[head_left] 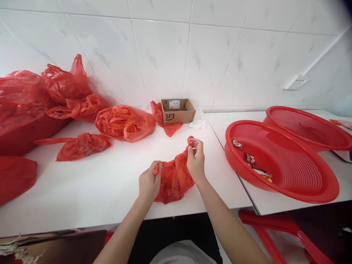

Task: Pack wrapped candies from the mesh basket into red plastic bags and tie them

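Note:
A small filled red plastic bag lies on the white table near its front edge. My left hand pinches one handle of the bag at its left side. My right hand is closed on the other handle, held up a little at the bag's upper right. Both hands grip the thin plastic, and the bag's contents are hidden.
Several filled red bags lie across the table's left and back. A small cardboard box stands by the tiled wall. Two red plastic baskets sit on the right table, the nearer holding a few wrapped snacks. A red stool stands below.

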Motion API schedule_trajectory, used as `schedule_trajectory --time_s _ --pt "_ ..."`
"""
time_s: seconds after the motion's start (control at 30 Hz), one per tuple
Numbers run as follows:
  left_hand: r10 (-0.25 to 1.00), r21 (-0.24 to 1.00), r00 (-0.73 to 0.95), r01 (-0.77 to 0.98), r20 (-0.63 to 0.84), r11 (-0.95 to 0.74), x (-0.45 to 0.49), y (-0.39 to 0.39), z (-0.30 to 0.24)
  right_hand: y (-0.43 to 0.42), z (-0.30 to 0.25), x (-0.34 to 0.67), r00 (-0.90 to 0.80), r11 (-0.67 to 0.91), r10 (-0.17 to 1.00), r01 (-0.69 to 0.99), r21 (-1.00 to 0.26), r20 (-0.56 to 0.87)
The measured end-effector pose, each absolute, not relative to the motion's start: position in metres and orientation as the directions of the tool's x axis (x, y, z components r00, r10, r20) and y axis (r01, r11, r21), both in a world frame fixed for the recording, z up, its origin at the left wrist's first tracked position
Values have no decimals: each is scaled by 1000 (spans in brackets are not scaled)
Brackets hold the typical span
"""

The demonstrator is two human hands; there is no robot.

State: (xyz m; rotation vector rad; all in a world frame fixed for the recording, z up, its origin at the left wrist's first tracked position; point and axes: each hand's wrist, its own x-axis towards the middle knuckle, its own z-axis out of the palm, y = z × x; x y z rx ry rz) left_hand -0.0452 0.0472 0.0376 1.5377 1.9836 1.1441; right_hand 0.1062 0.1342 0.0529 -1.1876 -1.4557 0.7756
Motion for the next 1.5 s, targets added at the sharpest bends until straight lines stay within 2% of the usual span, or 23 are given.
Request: schedule_trajectory --time_s 0.1,0.3,0.4,0.5,0.57,0.67,0.83,1.0,1.2,1.33,1.43,1.5 --pt "913 852 -384 516 136 90 -43 48 41 128 47 102 -22 300 950 342 -890 312" --pt "899 959 -437 243 -27 146 -52 49 40 142 21 118 -194 463 883 505 -728 428" --pt "912 982 -381 38 -155 183 -56 53 40 152 16 126 -297 527 849 510 -680 436" --pt "925 963 -273 -119 -266 242 -59 58 39 158 11 127 -342 528 849 500 -687 403" --pt "925 951 -239 -158 -296 264 -62 60 38 160 6 127 -363 512 856 488 -707 369" --pt "916 962 -297 -136 -269 238 -68 60 35 162 3 129 -346 473 876 477 -741 336" --pt "876 984 -449 -61 -179 170 -74 54 29 166 7 140 -186 335 942 488 -806 280" --pt "830 980 -527 -162 -185 116 -67 37 24 183 5 150 -87 192 981 466 -864 170" --pt "810 972 -561 -231 -173 47 -64 24 21 201 2 158 -74 16 997 263 -965 -3" --pt "797 972 -587 -235 -142 -1 -64 25 24 185 19 155 -77 4 997 80 -997 -3" --pt "810 949 -568 -312 -144 -50 -59 26 29 164 41 149 -80 -15 997 -261 -965 6" --pt "827 914 -542 -393 -147 -95 -56 25 36 153 55 146 -124 -108 991 -528 -842 -49"
